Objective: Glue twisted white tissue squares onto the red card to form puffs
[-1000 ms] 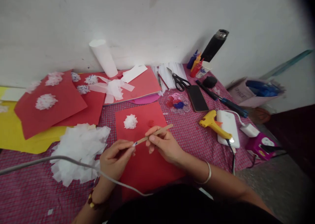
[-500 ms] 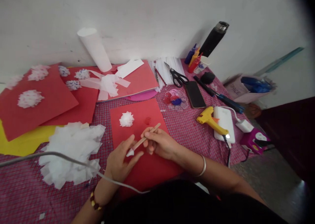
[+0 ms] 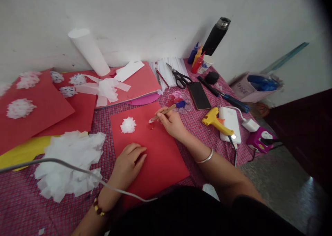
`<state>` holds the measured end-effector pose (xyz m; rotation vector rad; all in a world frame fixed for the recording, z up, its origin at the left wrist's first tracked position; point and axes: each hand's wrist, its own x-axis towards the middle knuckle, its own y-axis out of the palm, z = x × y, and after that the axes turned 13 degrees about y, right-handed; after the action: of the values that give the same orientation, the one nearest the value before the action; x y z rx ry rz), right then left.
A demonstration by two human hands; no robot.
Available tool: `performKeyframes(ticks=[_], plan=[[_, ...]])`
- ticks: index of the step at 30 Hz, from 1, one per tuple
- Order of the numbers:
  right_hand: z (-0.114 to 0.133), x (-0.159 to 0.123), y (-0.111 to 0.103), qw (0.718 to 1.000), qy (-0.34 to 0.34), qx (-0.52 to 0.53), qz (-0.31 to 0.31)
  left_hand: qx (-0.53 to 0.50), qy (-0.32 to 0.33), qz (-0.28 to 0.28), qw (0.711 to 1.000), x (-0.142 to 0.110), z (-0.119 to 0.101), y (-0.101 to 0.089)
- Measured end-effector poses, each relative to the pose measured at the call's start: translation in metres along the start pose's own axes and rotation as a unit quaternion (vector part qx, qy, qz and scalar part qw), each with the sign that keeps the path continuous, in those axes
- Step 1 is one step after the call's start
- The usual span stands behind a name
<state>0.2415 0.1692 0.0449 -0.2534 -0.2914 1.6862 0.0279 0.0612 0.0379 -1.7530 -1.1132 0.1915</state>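
My right hand [image 3: 171, 121] pinches a thin wooden stick [image 3: 169, 108] between thumb and fingers. At its lower end is a small piece of white tissue [image 3: 151, 120], held at a small glossy blob [image 3: 150, 126] on a red sheet [image 3: 158, 160]; whether they touch I cannot tell. My left hand [image 3: 129, 165] lies palm down on the lower left of that sheet, holding nothing, fingers loosely bent and thumb apart. A fluffy white tissue pompom [image 3: 128, 125] sits on the sheet's upper left.
White tissue squares [image 3: 68, 163] are heaped at left, with a grey cable [image 3: 77, 170] crossing in front. Red sheets with pompoms [image 3: 20, 108] lie behind. Scissors [image 3: 178, 76], a paint palette [image 3: 178, 102], a phone [image 3: 199, 96] and a yellow glue gun [image 3: 216, 121] lie to the right.
My left hand has let go of the tissue at the stick's tip and come down onto the red sheet. My right hand has carried stick and tissue away to the glossy blob.
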Motion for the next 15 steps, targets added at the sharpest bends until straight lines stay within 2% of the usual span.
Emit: performKeyframes(ticks=[3,8,12,15], plan=[[0.005,-0.001,0.002,0.996,-0.025,-0.086,0.002,-0.002,0.002,0.006,1.000,-0.002,0.000,0.000],[0.011,0.000,0.005,0.987,-0.015,-0.157,0.024,-0.005,0.002,0.006,1.000,-0.002,0.001,0.002],[0.016,-0.001,0.003,0.987,-0.023,-0.153,0.032,-0.013,-0.003,0.000,1.000,-0.001,-0.001,0.002],[0.018,-0.002,-0.003,0.995,-0.031,-0.096,-0.005,-0.025,-0.004,0.001,1.000,0.000,0.000,0.001]])
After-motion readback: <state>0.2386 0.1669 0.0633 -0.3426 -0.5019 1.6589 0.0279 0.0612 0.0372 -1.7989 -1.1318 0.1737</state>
